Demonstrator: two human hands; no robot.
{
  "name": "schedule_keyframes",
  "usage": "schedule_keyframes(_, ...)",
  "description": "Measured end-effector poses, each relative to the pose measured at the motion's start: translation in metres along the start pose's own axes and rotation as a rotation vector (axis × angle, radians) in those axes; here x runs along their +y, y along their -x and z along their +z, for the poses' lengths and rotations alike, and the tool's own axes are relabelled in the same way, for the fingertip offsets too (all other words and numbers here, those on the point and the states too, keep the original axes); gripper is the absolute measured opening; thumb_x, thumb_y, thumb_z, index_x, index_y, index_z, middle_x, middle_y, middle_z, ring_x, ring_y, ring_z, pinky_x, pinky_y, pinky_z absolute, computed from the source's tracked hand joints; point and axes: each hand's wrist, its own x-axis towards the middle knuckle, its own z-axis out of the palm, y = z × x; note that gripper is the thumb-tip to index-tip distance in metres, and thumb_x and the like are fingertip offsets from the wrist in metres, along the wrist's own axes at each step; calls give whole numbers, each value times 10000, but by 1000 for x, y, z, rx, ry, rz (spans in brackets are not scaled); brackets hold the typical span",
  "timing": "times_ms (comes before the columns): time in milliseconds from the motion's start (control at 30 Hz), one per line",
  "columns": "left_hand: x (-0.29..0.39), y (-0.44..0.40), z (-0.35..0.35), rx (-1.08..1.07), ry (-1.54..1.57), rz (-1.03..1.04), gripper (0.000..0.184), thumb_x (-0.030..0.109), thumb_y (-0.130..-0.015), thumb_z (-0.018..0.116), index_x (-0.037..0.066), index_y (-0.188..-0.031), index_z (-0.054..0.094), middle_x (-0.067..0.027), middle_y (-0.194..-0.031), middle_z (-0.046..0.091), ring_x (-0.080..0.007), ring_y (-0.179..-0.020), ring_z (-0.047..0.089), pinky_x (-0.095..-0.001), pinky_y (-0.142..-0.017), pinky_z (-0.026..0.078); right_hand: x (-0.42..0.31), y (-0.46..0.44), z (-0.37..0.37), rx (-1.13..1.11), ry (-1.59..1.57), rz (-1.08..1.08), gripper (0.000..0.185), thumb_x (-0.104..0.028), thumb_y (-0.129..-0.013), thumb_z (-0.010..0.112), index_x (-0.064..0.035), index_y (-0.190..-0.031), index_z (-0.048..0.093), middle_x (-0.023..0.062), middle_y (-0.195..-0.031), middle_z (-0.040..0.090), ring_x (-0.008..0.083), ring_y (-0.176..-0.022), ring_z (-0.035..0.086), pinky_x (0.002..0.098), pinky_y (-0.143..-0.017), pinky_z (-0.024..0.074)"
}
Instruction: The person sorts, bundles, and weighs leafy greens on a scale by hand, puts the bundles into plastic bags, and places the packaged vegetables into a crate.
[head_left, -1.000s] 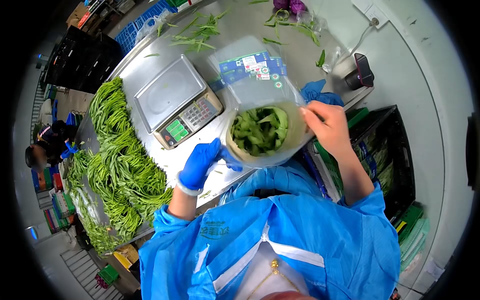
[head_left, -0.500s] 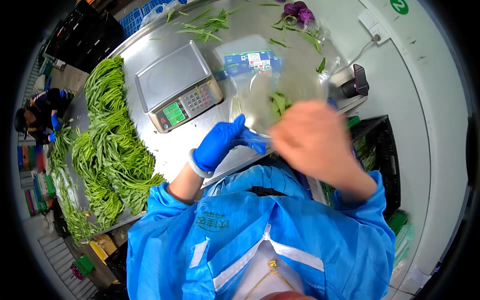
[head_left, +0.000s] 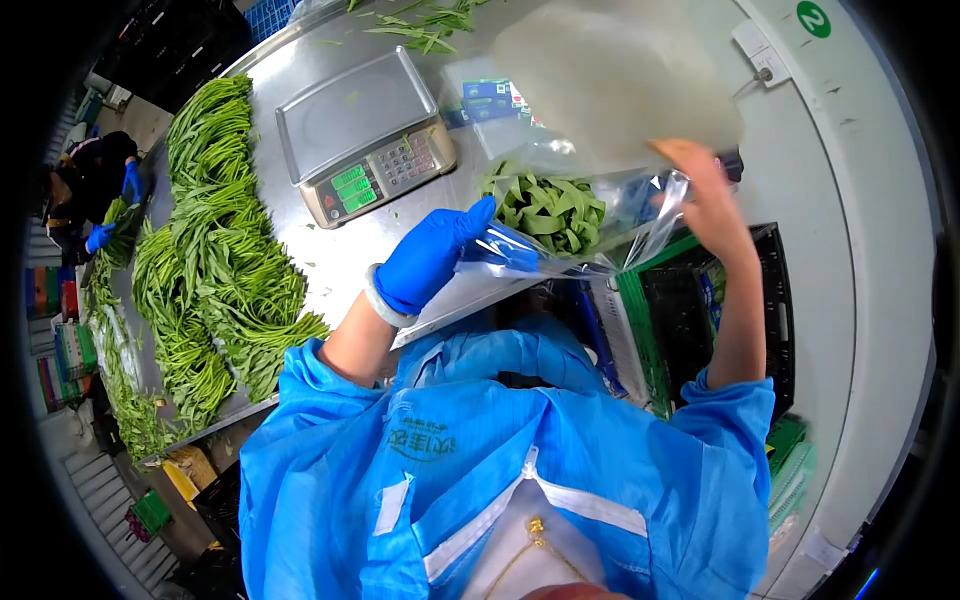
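Note:
My left hand (head_left: 432, 258), in a blue glove, pinches the near left edge of a clear plastic bag (head_left: 640, 235). Green leafy vegetables (head_left: 550, 212) lie bunched inside the bag. On the bag's right side, my bare right hand (head_left: 708, 200) has its fingers closed on the plastic. A hazy, translucent sheet of plastic (head_left: 620, 80) spreads beyond the bag. Left of the bag stands a scale (head_left: 350, 115) with an empty tray and lit green digits. Blue printed labels (head_left: 487, 100) lie behind the bag.
A long heap of green vegetables (head_left: 215, 250) covers the left of the metal table (head_left: 300, 235). Loose leaves (head_left: 430, 25) lie at the back. A black crate (head_left: 775, 320) stands at the right. Another person (head_left: 95, 190) with blue gloves works at the far left.
My right hand has moved right and pulled the bag's side outward, and the leaves show again. The hazy plastic now spreads over the back of the table. The view has shifted.

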Motion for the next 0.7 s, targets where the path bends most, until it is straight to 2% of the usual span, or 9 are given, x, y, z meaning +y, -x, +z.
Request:
schedule_keyframes(67, -17, -8, -18, -44, -35, 10, 517, 446, -976, 460, -9, -976, 705, -88, -907, 700, -138, -842, 624, -248, -819, 468, -11, -8, 19, -233, -619, 115, 723, -56, -687, 749, -98, -1355, 475, 87, -1309, 543, 243, -1259, 460, 365, -1074, 345)
schedule_keyframes(133, -16, -18, -25, -84, 72, 8, 467, 385, -986, 460, -32, -1051, 658, -129, -1011, 676, -184, -929, 628, -279, -859, 477, 2, -22, 51, -212, -891, -5, 538, -127, -735, 747, -95, -1245, 579, 58, -1172, 631, 189, -1087, 569, 332, -998, 402)
schedule_keyframes(167, -17, -28, -35, -127, -34, 120, 461, 377, -983, 463, -38, -1101, 624, -143, -1060, 659, -221, -977, 627, -314, -892, 478, -16, -36, 31, -310, -525, 161, 485, -183, -786, 712, -22, -1222, 575, 94, -1157, 630, 192, -1063, 586, 329, -945, 448)
schedule_keyframes(300, 21, -47, -60, -96, 369, 423, 415, 226, -989, 443, -90, -1255, 490, -217, -1197, 598, -329, -1149, 558, -397, -1069, 379, -7, -69, 49, 155, -842, 177, 117, -78, -832, 685, -9, -923, 657, 21, -887, 646, 101, -811, 567, 247, -729, 446)
schedule_keyframes(333, 31, -24, -32, 58, 117, 546, 423, 241, -994, 414, -97, -1232, 501, -228, -1189, 600, -326, -1130, 568, -404, -1052, 390, -10, -72, 43, 315, -971, 120, 27, -16, -824, 693, -15, -826, 667, -14, -775, 645, 56, -716, 549, 208, -649, 433)
schedule_keyframes(400, 39, 22, 19, 305, -339, 682, 489, 301, -1019, 315, -109, -1164, 537, -248, -1163, 609, -323, -1079, 599, -428, -1005, 422, -22, -34, 16, 315, -892, -23, 183, -153, -873, 643, 7, -958, 668, 66, -991, 646, 156, -868, 596, 280, -788, 465)
schedule_keyframes(467, -8, 58, 33, 191, -97, 726, 521, 335, -997, 331, -109, -1074, 593, -246, -1131, 620, -317, -1053, 605, -419, -981, 425, -29, 21, 16, 334, -964, -96, 191, -114, -849, 625, -10, -997, 686, 101, -1073, 659, 203, -955, 626, 310, -860, 485)
schedule_keyframes(600, -167, 95, 47, 499, 286, 43, 413, 265, -953, 477, -98, -1083, 622, -187, -1058, 659, -263, -1008, 621, -356, -942, 451, -7, 124, 101, 170, -733, -162, 170, -64, -796, 663, -74, -953, 727, 68, -1187, 626, 277, -1198, 482, 395, -1040, 346)
schedule_keyframes(700, -302, 77, 54, 462, 332, -254, 340, 260, -949, 537, -30, -1074, 664, -112, -1011, 686, -194, -906, 641, -302, -857, 487, 20, 211, 212, 59, -616, 139, 220, -21, -782, 672, -97, -980, 731, 78, -1228, 597, 296, -1176, 477, 381, -1015, 365)
